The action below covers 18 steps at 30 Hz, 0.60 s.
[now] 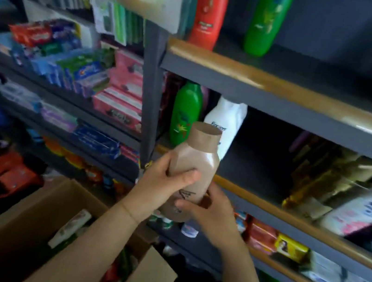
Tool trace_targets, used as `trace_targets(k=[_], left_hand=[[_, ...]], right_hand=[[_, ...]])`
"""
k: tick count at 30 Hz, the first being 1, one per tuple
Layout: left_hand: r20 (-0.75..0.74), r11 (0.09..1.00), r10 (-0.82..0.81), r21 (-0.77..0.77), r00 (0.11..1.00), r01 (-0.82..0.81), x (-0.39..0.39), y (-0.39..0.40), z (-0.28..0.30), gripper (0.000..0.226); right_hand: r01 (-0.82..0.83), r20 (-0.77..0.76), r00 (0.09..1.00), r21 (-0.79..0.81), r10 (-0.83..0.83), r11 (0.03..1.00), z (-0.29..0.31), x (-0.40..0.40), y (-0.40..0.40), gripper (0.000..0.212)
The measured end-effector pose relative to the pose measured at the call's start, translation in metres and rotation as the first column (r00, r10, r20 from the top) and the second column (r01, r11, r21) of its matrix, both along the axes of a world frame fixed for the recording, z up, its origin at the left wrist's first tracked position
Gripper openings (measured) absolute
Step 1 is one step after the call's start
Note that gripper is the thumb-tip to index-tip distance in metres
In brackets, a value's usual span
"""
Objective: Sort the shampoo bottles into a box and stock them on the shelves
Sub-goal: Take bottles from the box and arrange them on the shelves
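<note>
A tan shampoo bottle [197,159] is held upright in front of the middle shelf [256,196]. My left hand [163,186] grips its side, thumb across the front. My right hand [212,213] holds its lower part from the right. Behind it on that shelf stand a green bottle [185,114] and a white bottle [228,120]. On the upper shelf [262,82] stand a red bottle [210,10] and a green bottle [269,17]. Below my arms an open cardboard box [27,225] holds several bottles, among them a white one [69,229].
The dark metal rack's upright post [148,100] splits the shelving. Left bays hold toothpaste cartons [55,52] and pink boxes [123,97]. At the right of the middle shelf lie gold packs [320,176] and a white bottle [364,208]. Soap packs [290,247] fill the lower shelf.
</note>
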<state>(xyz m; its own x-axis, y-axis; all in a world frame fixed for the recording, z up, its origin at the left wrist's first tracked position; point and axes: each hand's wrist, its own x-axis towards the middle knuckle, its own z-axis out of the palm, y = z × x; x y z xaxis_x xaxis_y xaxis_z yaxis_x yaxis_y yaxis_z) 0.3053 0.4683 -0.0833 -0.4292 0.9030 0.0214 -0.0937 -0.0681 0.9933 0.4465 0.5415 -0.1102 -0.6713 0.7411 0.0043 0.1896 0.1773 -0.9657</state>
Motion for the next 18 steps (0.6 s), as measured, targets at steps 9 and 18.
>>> trace_targets(k=[9, 18], left_hand=[[-0.133, 0.988, -0.129, -0.102, 0.983, 0.116, 0.044, 0.063, 0.015, 0.019], [-0.214, 0.994, -0.049, -0.109, 0.976, 0.026, 0.062, 0.108, 0.006, 0.025]], right_hand=[[0.319, -0.146, 0.943, 0.152, -0.298, 0.935, 0.023, 0.060, 0.057, 0.043], [0.350, 0.030, 0.927, 0.289, -0.374, 0.891, 0.008, 0.057, 0.118, 0.053]])
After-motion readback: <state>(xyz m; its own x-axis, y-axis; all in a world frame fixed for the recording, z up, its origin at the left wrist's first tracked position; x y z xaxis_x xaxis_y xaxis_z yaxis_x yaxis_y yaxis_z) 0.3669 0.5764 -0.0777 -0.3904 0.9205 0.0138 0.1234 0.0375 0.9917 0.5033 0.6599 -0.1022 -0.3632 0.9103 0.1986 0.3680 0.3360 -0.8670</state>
